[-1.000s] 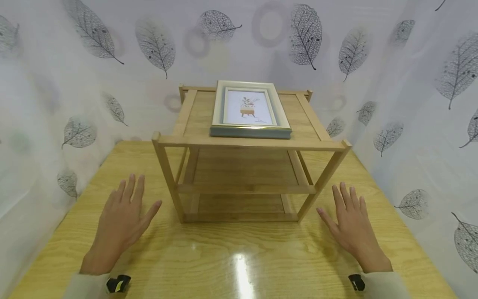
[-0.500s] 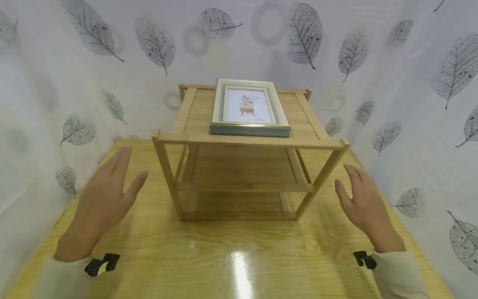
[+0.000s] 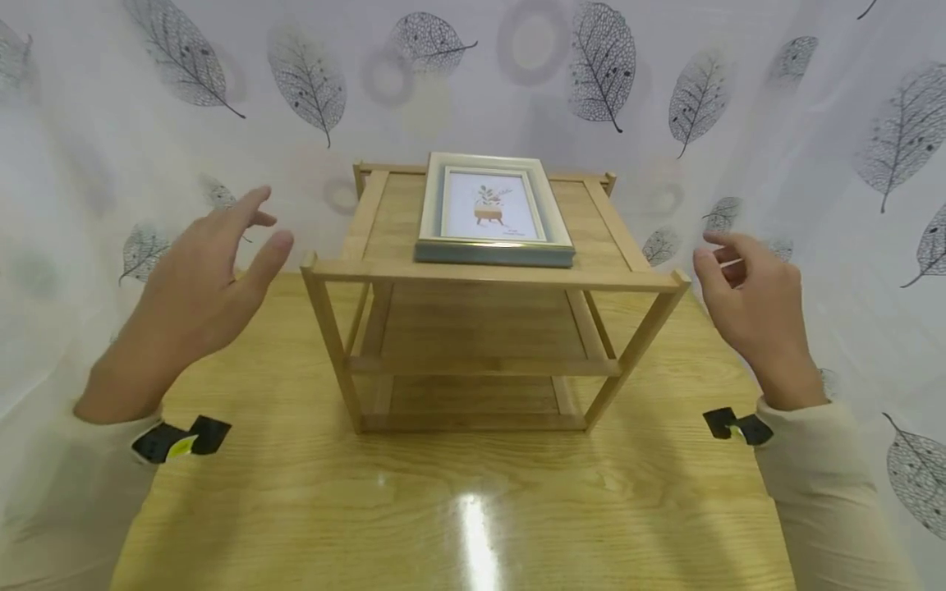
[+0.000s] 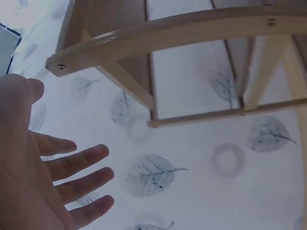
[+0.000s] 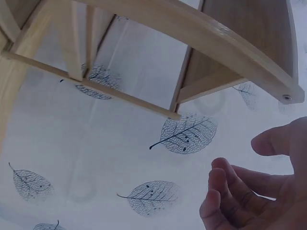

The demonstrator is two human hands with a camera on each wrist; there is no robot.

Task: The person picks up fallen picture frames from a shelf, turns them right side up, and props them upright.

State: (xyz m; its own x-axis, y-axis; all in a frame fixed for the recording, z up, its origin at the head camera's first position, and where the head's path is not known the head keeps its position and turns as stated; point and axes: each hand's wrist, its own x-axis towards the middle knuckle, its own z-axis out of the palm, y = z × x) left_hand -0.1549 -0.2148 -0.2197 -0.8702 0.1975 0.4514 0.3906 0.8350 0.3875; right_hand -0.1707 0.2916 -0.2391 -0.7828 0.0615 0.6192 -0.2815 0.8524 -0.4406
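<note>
A wooden shelf rack with three levels stands in the middle of the table. On its top board lies a cream and grey-blue picture frame, face up, showing a potted-plant print. My left hand is raised in the air just left of the rack's top front corner, apart from it. In the left wrist view, that hand has its fingers spread and holds nothing. On the other side, my right hand hovers near the right front corner. Its fingers are loosely bent with nothing between them, as the right wrist view confirms.
The rack's lower shelf and bottom level sit between its slanting front legs. The glossy wooden table reflects a light in front. Behind and at both sides hangs a pale curtain printed with leaves.
Both hands have lifted from low over the table at the rack's sides to about the height of its top. The right fingers have bent more. The rack and picture frame have stayed put.
</note>
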